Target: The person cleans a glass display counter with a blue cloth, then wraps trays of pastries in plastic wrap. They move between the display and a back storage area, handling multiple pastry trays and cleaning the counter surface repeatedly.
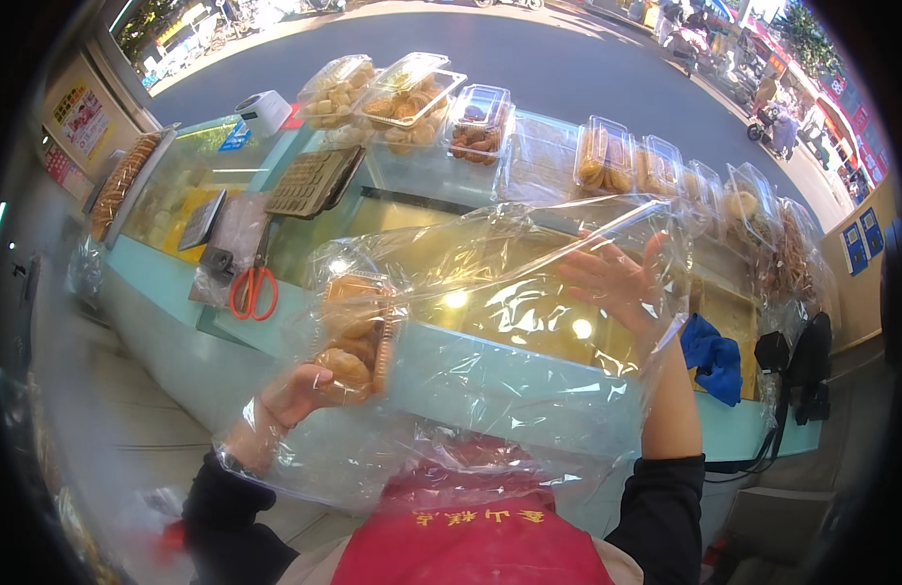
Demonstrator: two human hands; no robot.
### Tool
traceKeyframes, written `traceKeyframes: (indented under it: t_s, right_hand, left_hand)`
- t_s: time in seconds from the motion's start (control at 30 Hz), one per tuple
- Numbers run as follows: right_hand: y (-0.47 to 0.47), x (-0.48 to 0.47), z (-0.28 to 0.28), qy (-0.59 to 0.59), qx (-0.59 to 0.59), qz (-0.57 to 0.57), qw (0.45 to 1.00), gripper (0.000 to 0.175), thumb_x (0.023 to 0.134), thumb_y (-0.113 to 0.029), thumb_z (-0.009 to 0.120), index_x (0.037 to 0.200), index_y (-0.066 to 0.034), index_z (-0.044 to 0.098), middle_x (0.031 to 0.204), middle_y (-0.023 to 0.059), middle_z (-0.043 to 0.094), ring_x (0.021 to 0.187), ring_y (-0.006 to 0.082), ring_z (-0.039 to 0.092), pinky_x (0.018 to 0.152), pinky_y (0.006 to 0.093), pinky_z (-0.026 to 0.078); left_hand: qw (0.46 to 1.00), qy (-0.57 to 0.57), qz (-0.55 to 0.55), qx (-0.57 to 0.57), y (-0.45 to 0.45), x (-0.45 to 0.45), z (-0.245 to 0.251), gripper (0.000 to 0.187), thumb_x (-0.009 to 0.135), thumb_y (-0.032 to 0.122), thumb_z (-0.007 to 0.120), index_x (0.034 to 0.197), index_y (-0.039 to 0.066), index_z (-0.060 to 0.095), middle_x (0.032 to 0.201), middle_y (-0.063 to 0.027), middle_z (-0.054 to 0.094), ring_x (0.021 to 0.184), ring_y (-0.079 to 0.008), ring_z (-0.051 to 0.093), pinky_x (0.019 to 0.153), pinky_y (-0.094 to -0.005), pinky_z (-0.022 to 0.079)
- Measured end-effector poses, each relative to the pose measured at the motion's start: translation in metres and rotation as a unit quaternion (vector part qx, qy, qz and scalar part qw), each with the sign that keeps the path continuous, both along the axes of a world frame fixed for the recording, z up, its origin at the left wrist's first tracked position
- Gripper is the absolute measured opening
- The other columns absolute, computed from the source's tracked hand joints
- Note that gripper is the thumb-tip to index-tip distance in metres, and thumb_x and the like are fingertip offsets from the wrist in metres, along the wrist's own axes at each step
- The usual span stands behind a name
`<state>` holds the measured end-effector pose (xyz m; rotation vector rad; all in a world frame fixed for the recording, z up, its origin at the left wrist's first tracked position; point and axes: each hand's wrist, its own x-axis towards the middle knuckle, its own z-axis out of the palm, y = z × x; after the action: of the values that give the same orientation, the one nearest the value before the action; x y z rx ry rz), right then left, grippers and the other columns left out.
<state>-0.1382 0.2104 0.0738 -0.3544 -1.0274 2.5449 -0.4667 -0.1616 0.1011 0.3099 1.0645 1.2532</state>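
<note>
A clear plastic bag or sheet spreads wide between my two arms and lies over both hands. At the left, my left hand grips the lower end of a clear plastic box of round baked pastries, which the film covers. My right hand is raised at the right with its fingers spread, behind or inside the film, holding no box.
A glass counter spans the view. Scissors with red handles, a calculator and a blue cloth lie on it. Several boxes of pastries line its far edge, with a white device at the left.
</note>
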Motion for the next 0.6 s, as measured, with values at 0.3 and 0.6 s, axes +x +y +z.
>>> traceKeyframes:
  t_s: [0.3, 0.6]
  right_hand:
    - [-0.108, 0.093, 0.108, 0.010, 0.246, -0.198, 0.949, 0.119, 0.070, -0.070, 0.069, 0.154, -0.0108, 0.010, 0.140, 0.0249, 0.044, 0.126, 0.0347, 0.049, 0.104, 0.0456, 0.042]
    - [-0.102, 0.078, 0.068, -0.277, 0.328, -0.360, 0.829, 0.045, 0.087, -0.007, 0.068, 0.128, -0.0055, 0.051, 0.093, 0.0025, 0.064, 0.085, 0.0109, 0.060, 0.079, 0.0266, 0.049]
  left_hand:
    - [0.998, -0.015, -0.068, 0.013, -0.016, 0.000, -0.006, 0.067, 0.081, 0.030, 0.065, 0.136, -0.002, 0.044, 0.125, -0.0130, 0.059, 0.117, -0.0269, 0.058, 0.101, -0.0437, 0.045]
    - [0.979, -0.067, -0.191, 0.029, -0.007, -0.002, -0.023, 0.073, 0.076, 0.030, 0.068, 0.137, -0.002, 0.043, 0.128, -0.0141, 0.056, 0.118, -0.0273, 0.056, 0.104, -0.0423, 0.042]
